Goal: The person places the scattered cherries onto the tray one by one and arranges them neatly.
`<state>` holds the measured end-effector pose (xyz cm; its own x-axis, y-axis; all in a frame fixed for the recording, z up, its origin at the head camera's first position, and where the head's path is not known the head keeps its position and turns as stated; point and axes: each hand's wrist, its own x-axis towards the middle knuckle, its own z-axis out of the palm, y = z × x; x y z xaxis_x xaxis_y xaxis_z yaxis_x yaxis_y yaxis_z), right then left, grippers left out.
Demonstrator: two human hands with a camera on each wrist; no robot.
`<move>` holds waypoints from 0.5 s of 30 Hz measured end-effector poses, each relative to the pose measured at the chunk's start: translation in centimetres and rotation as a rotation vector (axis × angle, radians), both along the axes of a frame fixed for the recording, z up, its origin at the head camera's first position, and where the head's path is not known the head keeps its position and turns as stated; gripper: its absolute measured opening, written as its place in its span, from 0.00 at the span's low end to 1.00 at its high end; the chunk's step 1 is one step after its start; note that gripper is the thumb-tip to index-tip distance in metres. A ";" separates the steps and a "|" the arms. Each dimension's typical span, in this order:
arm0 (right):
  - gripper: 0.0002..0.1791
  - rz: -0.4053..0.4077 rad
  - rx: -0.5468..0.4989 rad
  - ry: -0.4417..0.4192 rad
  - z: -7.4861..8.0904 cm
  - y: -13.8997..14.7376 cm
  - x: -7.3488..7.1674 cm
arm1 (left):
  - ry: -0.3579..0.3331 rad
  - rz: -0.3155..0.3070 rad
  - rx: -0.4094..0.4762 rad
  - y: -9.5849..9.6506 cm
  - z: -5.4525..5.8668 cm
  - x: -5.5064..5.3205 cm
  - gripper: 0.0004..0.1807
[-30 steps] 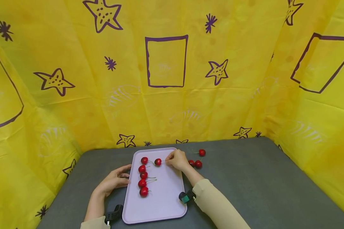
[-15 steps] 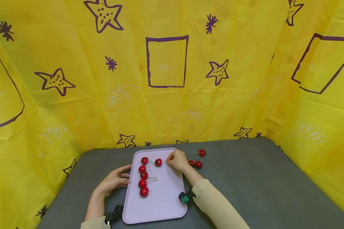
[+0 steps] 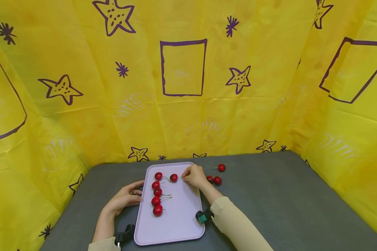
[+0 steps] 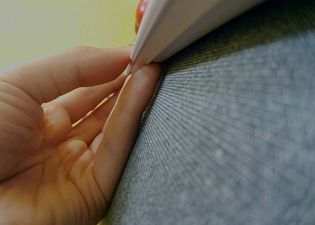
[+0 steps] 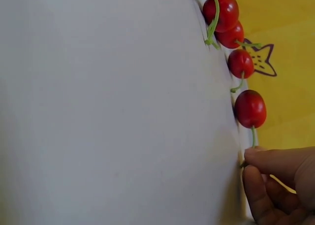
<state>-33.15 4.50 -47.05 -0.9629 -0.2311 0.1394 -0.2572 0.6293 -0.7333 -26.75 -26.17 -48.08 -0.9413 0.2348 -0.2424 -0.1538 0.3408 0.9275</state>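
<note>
On the dark table, a pale lilac tray (image 3: 182, 221) lies lengthwise in front of me. My right hand (image 3: 195, 175) pinches the stem of a cherry (image 3: 174, 178) between thumb and finger, near the tray's far end. In the right wrist view the red fruit of this cherry (image 5: 250, 109) hangs off the stem, close over the tray. My left hand (image 3: 124, 196) rests against the tray's left edge. Its fairly straight fingers (image 4: 129, 104) touch the rim in the left wrist view. Several cherries (image 3: 156, 201) form a column along the tray's left side, most stems pointing right.
Beyond the tray's right edge, three more cherries (image 3: 217, 180) lie on the table (image 3: 263, 195), partly behind my right wrist. A yellow cloth (image 3: 182, 125) with purple stars and squares encloses the table at the back and sides.
</note>
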 end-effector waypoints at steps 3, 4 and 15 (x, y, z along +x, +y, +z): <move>0.02 -0.001 -0.005 -0.001 0.0 0.0 0.0 | 0.000 0.004 -0.004 0.0 0.0 0.0 0.43; 0.02 -0.001 -0.004 0.001 0.1 0.0 0.0 | 0.000 0.006 -0.006 0.1 0.0 0.0 0.43; 0.02 -0.011 -0.062 -0.028 0.2 0.1 -0.2 | -0.002 0.014 -0.011 0.1 0.0 0.1 0.43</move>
<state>-33.37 4.63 -46.81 -0.9691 -0.2123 0.1256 -0.2291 0.5854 -0.7777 -26.69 -26.11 -48.10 -0.9439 0.2194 -0.2469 -0.1604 0.3490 0.9233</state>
